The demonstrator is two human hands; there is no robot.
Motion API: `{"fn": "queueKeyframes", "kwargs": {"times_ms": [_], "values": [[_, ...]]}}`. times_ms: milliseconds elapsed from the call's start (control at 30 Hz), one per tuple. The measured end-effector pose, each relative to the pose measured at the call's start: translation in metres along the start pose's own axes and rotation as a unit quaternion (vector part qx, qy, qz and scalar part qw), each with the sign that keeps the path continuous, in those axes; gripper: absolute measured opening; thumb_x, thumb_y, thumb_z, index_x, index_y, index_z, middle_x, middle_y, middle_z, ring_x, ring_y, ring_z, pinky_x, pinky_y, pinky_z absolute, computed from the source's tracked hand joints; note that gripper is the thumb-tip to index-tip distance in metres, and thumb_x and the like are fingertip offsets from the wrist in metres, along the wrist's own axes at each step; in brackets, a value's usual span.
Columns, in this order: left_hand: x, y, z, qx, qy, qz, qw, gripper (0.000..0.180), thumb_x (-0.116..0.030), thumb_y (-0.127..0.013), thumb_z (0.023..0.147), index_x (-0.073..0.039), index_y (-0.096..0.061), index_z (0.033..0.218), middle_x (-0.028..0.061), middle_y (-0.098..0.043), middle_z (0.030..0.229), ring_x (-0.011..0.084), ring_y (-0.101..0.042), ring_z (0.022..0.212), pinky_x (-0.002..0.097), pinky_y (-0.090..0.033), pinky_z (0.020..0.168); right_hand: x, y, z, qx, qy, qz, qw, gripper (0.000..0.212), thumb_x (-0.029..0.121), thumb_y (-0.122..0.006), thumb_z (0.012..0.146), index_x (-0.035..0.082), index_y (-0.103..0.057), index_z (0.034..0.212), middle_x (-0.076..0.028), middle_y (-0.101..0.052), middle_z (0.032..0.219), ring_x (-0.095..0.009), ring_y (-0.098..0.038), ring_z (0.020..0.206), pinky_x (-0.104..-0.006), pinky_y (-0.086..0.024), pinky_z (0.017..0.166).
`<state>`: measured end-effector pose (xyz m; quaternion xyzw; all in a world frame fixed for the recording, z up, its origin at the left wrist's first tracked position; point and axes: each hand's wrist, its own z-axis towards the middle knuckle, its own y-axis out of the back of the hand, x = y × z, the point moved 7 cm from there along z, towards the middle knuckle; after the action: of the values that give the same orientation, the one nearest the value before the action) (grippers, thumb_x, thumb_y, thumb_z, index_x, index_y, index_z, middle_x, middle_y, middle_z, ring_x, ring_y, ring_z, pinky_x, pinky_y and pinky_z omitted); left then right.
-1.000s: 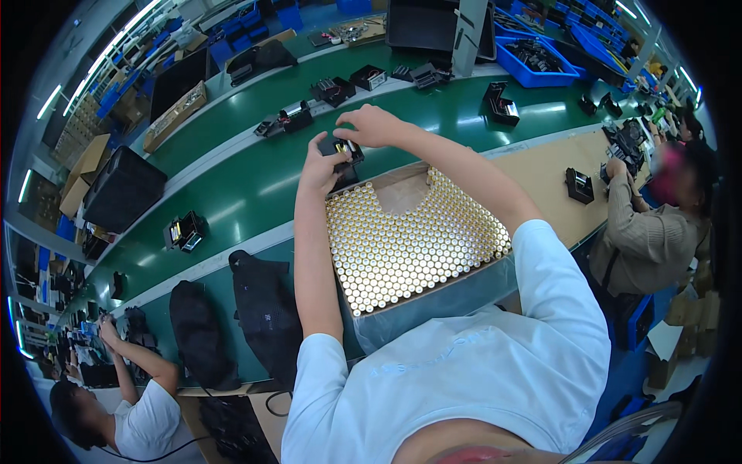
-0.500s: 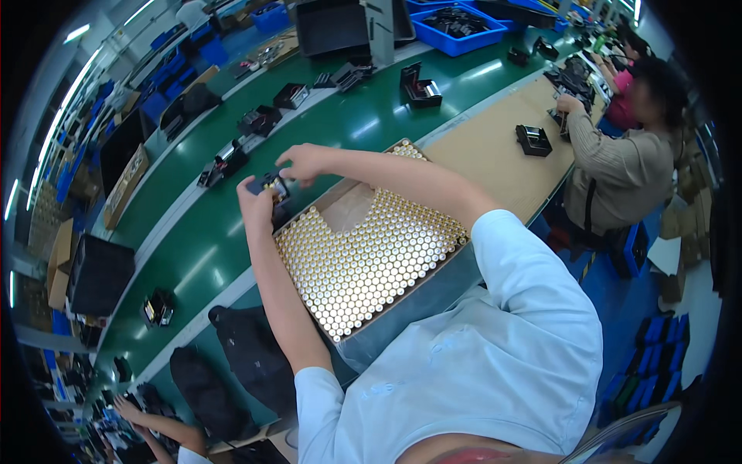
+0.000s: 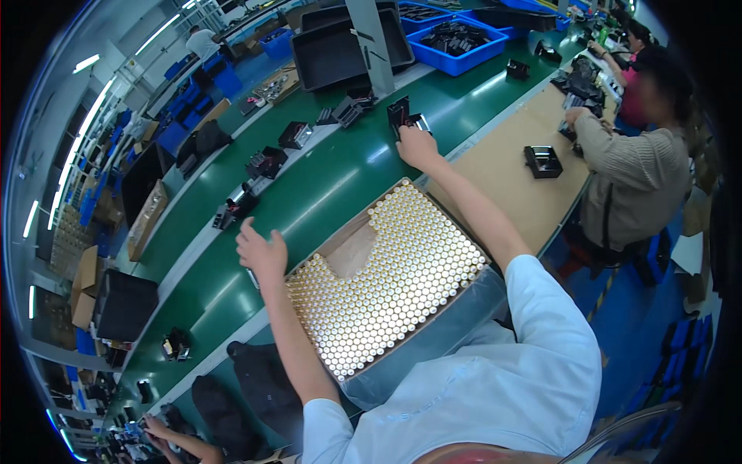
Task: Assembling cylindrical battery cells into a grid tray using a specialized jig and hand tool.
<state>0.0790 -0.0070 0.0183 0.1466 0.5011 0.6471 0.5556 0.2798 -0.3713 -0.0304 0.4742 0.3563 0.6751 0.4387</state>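
Nearest, in front of the chest: box (image 3: 444,338) with clear plastic down the near side, packed with upright cylindrical cells (image 3: 402,286), pale round ends up. Brown patch (image 3: 352,251) toward the far edge, no cells there. Left of the box, dark cloth bundles (image 3: 263,375).

Past the box's left side, above the green belt (image 3: 220,294): left hand (image 3: 263,254), fingers spread, thumb well apart, apparently nothing gripped. Sliver of something beside the wrist, mostly hidden; cannot tell what.

Farther, up and right: right hand (image 3: 418,147), arm outstretched, fingers partly bent at the open black case (image 3: 398,112). Case on the belt, near the tan board (image 3: 495,151), lid raised, a little red inside. Fingertips hidden; gripped or merely touched, cannot tell.

Step in hand, as a judgement: taking up this case right-handed, left hand free. Called for next: secure hold on the body rather than the lid, then a level draw in toward the cells, left hand ready to steady.

Across the belt: row of black cases (image 3: 265,162). Beyond, blue bin (image 3: 464,66) of black parts.
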Motion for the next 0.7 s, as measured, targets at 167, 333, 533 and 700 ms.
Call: {"fn": "queueKeyframes", "kwargs": {"times_ms": [167, 333, 533, 700], "values": [[-0.001, -0.022, 0.002, 0.079, -0.029, -0.081, 0.993, 0.045, -0.015, -0.062, 0.081, -0.007, -0.047, 0.123, 0.0149, -0.055, 0.111, 0.0334, -0.054, 0.102, 0.0492, -0.042, 0.089, 0.004, -0.007, -0.008, -0.038, -0.009, 0.055, 0.998, 0.023, 0.02, -0.06, 0.081, 0.0, -0.063, 0.092, -0.019, -0.066, 0.094, -0.038, -0.064, 0.081, -0.0438, -0.053, 0.073], [0.0, -0.032, 0.0, 0.116, -0.038, -0.141, 0.983, 0.041, -0.011, -0.062, 0.081, -0.005, -0.05, 0.119, 0.0136, -0.058, 0.108, 0.0311, -0.057, 0.099, 0.0435, -0.045, 0.087, 0.023, -0.002, -0.01, 0.032, 0.069, 0.126, 0.989, 0.023, 0.019, -0.06, 0.081, -0.001, -0.066, 0.089, -0.016, -0.068, 0.091, -0.036, -0.064, 0.078, -0.0413, -0.053, 0.073], [-0.001, -0.045, -0.001, 0.169, -0.032, -0.182, 0.968, 0.04, -0.006, -0.06, 0.08, -0.004, -0.051, 0.119, 0.015, -0.059, 0.106, 0.0302, -0.059, 0.094, 0.0393, -0.048, 0.083, 0.062, -0.007, -0.025, 0.123, 0.245, 0.215, 0.937, 0.026, 0.021, -0.062, 0.082, 0.001, -0.069, 0.097, -0.013, -0.07, 0.094, -0.031, -0.064, 0.077, -0.0375, -0.052, 0.075], [0.007, -0.046, -0.001, 0.181, -0.015, -0.173, 0.968, 0.044, -0.005, -0.059, 0.08, -0.003, -0.049, 0.123, 0.0172, -0.06, 0.107, 0.0311, -0.06, 0.095, 0.0401, -0.049, 0.084, 0.09, 0.013, -0.036, 0.166, 0.26, 0.242, 0.92, 0.03, 0.024, -0.064, 0.083, 0.002, -0.069, 0.104, -0.012, -0.071, 0.097, -0.028, -0.065, 0.08, -0.0357, -0.052, 0.076]]}}
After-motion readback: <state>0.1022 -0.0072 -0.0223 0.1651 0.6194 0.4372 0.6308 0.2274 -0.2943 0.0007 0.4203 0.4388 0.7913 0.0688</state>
